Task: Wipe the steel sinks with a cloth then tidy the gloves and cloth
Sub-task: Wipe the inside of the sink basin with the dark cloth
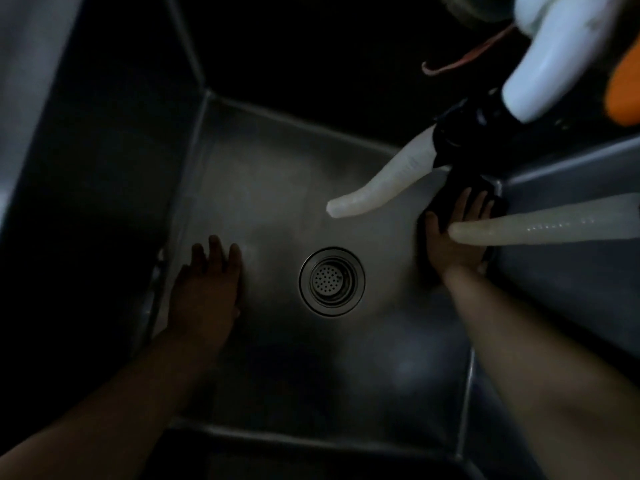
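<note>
A deep steel sink (277, 209) is seen from above, dimly lit, with a round perforated drain (331, 281) set in the middle of its floor. A dark cloth (450, 192) is pressed flat against the right wall, near the far corner.

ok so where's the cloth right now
In the head view the dark cloth is at the sink's right wall, under the right hand, between the two pale hoses and right of the drain.

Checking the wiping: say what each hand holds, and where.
Left hand holds nothing; it lies flat on the sink floor. Right hand presses a dark cloth against the wall, no clear grip.
</note>
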Tool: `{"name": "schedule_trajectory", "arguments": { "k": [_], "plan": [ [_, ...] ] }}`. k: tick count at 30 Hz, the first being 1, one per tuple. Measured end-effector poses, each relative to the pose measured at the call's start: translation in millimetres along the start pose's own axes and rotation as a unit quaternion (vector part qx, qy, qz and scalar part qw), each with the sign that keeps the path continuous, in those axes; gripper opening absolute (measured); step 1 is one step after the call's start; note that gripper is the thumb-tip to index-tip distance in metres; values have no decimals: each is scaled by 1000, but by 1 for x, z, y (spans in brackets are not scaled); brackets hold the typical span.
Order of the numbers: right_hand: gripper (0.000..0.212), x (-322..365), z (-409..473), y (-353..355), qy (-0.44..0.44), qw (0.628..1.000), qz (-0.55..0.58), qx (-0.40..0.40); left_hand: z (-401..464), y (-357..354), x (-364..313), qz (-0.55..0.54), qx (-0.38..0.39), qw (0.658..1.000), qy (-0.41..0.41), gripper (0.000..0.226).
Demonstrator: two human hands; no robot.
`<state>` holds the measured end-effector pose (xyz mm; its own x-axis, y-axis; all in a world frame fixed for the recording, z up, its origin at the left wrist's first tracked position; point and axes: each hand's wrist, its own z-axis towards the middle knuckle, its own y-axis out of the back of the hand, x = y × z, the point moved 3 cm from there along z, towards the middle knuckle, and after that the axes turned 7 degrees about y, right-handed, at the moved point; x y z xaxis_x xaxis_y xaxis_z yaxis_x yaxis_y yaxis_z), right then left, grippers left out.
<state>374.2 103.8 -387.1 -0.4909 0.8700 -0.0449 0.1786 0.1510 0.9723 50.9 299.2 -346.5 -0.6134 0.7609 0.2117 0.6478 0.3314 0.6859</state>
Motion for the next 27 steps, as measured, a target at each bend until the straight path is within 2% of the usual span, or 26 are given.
{"name": "schedule_trajectory", "arguments": {
  "k": [3,5,9,12,18,22,25,27],
  "plan": [
    [77,40,14,-3,-66,997,26,-20,2,-3,0,-2,-3,1000,4,95],
    [77,74,17,-6,-48,999,24,-9,3,-7,2,-14,-2,1000,6,95],
    [82,156,8,-11,100,994,45,-4,4,-11,5,-35,1,999,5,95],
    [75,225,0,-7,174,983,34,-39,4,-12,5,-46,8,999,5,93],
    [64,317,-6,-7,320,947,19,-10,6,-13,0,-55,9,998,22,84],
    [60,338,-24,-10,410,912,7,15,4,-15,-1,-66,15,997,25,91],
    [59,319,-43,-12,453,891,-1,27,-1,-14,2,-93,-13,995,25,88],
    [60,294,-50,-12,447,894,5,28,-7,-14,4,-99,-33,994,20,84]
  ]
}}
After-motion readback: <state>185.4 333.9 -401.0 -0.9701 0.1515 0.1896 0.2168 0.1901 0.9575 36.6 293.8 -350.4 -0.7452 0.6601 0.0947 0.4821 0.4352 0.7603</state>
